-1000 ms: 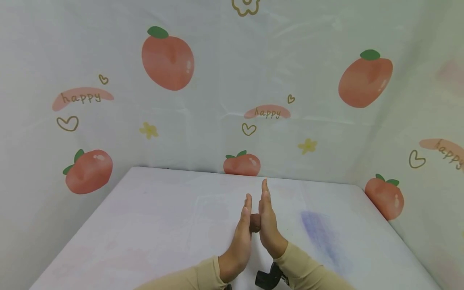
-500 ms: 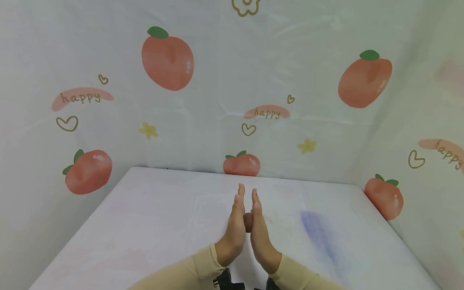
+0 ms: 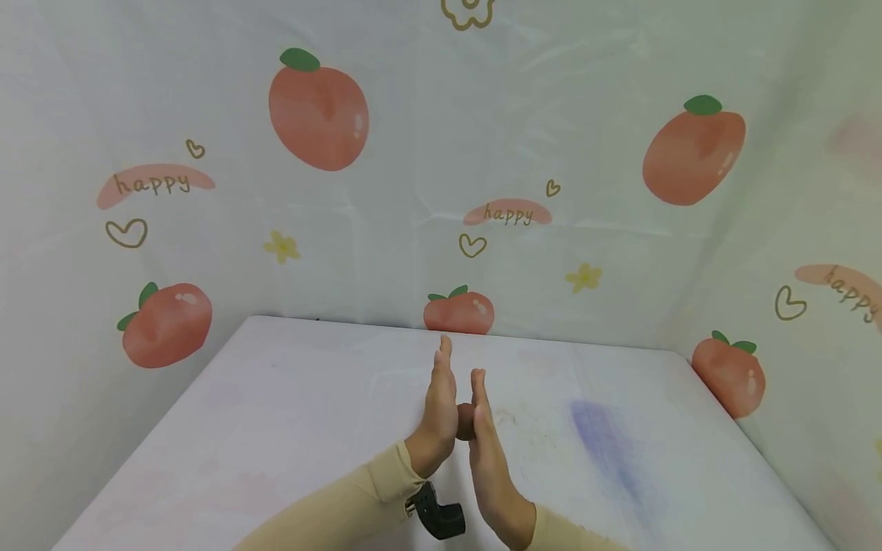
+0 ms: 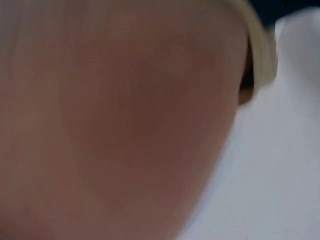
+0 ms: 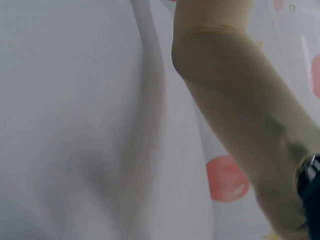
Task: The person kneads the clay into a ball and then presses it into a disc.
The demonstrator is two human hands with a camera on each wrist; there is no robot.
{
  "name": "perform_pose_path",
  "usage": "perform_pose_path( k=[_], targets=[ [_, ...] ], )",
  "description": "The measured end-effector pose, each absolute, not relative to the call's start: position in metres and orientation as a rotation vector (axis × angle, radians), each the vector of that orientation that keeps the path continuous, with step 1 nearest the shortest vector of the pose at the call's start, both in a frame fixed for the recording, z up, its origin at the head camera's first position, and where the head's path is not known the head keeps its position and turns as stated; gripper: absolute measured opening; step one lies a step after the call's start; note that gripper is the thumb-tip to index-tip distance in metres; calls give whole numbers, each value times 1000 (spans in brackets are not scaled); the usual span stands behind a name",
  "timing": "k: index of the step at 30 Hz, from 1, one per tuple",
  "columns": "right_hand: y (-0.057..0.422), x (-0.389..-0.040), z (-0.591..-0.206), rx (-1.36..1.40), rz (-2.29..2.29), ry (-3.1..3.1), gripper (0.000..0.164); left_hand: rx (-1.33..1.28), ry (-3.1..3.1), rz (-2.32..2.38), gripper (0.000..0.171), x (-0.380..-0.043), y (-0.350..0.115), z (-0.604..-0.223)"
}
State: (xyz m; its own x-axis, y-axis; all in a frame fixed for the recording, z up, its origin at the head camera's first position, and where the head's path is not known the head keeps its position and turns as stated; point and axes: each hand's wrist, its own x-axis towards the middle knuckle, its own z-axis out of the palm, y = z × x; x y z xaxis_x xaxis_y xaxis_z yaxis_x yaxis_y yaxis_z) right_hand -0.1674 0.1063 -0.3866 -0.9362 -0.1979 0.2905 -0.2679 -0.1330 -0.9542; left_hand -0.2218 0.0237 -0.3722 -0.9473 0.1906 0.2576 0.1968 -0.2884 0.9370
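A small brown ball that looks like modelling clay (image 3: 465, 422) sits between two upright palms in the head view. My left hand (image 3: 439, 409) presses it from the left, fingers straight and pointing away. From the right, my right hand (image 3: 491, 463) presses against it, also with straight fingers and set lower and nearer than the left. Parts of the ball are hidden by the palms. Blurred skin (image 4: 120, 120) fills most of the left wrist view, beside a beige cuff (image 4: 262, 55). The right wrist view shows a beige sleeve (image 5: 230, 85) but no ball.
Both hands are over a white table (image 3: 310, 398) with a blue-purple smear (image 3: 606, 444) on the right and faint brown marks near the hands. Behind it hangs a white curtain (image 3: 413, 138) printed with peaches. A black wrist camera (image 3: 439, 514) hangs below the left wrist.
The palms slide against each other with the ball between them. My left hand has gone forward and leftward, my right hand back toward me, and the ball has shifted slightly left.
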Motion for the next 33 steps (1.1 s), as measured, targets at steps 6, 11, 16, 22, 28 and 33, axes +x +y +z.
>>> perform_pose_path(
  k=[6, 11, 16, 22, 28, 33],
  targets=[
    [107, -159, -385, 655, 2263, -2002, 52, -444, -1947, -2434, 64, -228, 22, -379],
    [109, -160, -383, 703, 2276, -1908, 52, -420, -2030, -2420, 64, -224, 22, -389],
    [111, -166, -377, 614, 2306, -1869, 53, -507, -2058, -2390, 62, -216, 24, -396],
    [118, -179, -367, 563, 2254, -1872, 54, -649, -2081, -2337, 60, -201, 30, -403],
    [122, -188, -365, 565, 2271, -1898, 55, -659, -2111, -2354, 62, -192, 32, -402],
    [124, -195, -367, 478, 2308, -1962, 55, -681, -2129, -2340, 65, -185, 32, -395]
  ],
)
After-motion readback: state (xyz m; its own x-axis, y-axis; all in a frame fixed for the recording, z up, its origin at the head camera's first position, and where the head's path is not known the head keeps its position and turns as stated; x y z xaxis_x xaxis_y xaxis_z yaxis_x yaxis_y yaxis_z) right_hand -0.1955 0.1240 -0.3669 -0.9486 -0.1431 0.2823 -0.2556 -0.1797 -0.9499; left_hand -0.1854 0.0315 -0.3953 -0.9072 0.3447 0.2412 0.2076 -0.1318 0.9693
